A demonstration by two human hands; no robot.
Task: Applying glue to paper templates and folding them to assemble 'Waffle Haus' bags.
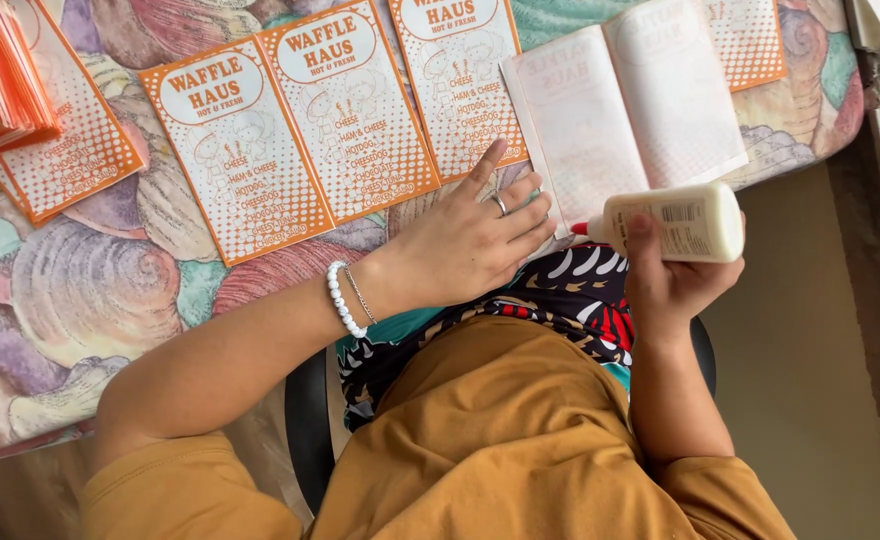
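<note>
My right hand (672, 285) is clamped on the white plastic glue bottle (675, 222); left hand (470, 245), fingers spread, presses flat on the blank-side-up paper bag (625, 110) atop the shell-patterned surface (90, 290).

Left hand (470, 245) laid flat, palm down, fingers spread, wrist straight, right hand (672, 275) raised, fingers curled closed in a grip, forearm bent upward.
</note>
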